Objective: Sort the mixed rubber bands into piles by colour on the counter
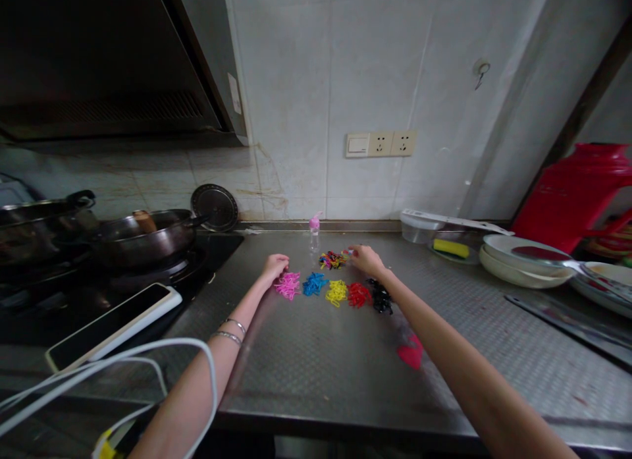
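Note:
Small thin looped pieces, much like rubber bands, lie sorted by colour in a row on the steel counter: a pink pile (288,286), a blue pile (315,284), a yellow pile (336,292), a red pile (359,295) and a black pile (380,297). Behind the row is a mixed-colour pile (332,260). My left hand (275,267) is closed, fingertips together, just behind the pink pile. At the right edge of the mixed pile, my right hand (366,259) has its fingers pinched. What either hand holds is too small to make out.
A small clear bottle with a pink top (315,232) stands behind the mixed pile. Pans (148,238), a white-cased device (116,327) and white cables (197,344) are at left. A knife (567,327), bowls (518,268) and a red flask (567,195) occupy the right.

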The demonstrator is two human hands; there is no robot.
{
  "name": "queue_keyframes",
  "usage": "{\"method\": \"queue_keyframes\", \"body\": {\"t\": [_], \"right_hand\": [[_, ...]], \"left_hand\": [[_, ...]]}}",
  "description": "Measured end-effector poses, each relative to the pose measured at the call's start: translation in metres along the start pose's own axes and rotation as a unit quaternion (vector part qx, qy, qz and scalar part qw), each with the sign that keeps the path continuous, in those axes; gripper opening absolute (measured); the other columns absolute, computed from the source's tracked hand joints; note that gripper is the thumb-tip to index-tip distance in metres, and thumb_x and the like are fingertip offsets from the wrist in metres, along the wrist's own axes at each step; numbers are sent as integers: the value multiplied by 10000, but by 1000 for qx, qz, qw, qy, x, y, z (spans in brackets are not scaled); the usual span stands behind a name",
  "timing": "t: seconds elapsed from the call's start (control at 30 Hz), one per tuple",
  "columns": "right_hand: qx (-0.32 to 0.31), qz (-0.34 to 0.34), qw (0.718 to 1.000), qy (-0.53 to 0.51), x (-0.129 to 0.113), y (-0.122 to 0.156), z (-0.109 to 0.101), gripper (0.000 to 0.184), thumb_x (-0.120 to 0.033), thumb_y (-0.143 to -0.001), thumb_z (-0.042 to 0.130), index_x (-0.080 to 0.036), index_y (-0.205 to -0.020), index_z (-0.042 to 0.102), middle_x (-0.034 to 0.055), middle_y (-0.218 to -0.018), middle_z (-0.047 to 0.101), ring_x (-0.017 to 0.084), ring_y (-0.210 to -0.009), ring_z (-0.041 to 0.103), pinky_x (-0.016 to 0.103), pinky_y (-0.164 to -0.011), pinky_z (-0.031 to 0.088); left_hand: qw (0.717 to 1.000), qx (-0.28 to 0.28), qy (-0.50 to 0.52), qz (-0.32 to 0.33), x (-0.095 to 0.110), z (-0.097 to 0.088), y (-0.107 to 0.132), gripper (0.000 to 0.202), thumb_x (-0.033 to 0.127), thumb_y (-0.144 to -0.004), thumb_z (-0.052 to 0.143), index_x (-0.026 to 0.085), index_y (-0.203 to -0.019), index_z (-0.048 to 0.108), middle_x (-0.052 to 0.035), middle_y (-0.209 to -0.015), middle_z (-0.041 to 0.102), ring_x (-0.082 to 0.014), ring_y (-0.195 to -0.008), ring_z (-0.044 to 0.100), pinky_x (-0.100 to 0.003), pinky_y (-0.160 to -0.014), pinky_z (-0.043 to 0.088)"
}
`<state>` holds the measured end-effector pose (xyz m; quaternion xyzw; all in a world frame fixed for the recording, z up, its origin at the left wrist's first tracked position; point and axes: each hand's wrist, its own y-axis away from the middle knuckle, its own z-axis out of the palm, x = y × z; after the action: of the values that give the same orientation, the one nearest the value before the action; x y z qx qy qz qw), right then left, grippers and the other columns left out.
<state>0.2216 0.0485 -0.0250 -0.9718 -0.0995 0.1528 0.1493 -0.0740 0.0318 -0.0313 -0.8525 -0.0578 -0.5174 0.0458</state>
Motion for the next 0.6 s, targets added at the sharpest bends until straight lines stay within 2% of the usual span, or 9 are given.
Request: {"method": "queue_keyframes", "body": {"t": [0.13,0.3,0.47,0.6], "right_hand": [[28,-23,995,-95,7,9,-7,343,-233,-716,477,-152,-1020,615,50,-768,659,132,-698,573,189,-656,407],[47,-70,979,-184,-3,29,-15,361,-265,-701,502,-137,-1017,619,21,-698,643,120,-653,559,189,-632,409],[-22,-135,966,-219,-21,43,-17,312,-291,-688,528,-144,-932,655,3,-667,631,114,-642,553,195,-645,415],[-51,-142,965,-216,-22,44,-12,288,-257,-682,523,-155,-914,660,4,-695,646,114,-650,559,193,-646,419]], "left_hand": [[1000,1,1,3,0,0,1,303,129,-670,478,95,-953,579,-4,-586,560,-33,-360,359,-148,-330,226],[1000,-1,8,13,-3,0,-1,311,127,-666,481,86,-958,579,-2,-575,548,-39,-371,371,-150,-334,239],[1000,3,0,12,-4,1,-2,289,136,-672,488,101,-938,594,5,-545,538,-40,-370,375,-146,-340,241],[1000,8,1,12,-3,1,-1,281,139,-676,492,100,-932,598,3,-547,543,-41,-367,377,-150,-342,240]]}}
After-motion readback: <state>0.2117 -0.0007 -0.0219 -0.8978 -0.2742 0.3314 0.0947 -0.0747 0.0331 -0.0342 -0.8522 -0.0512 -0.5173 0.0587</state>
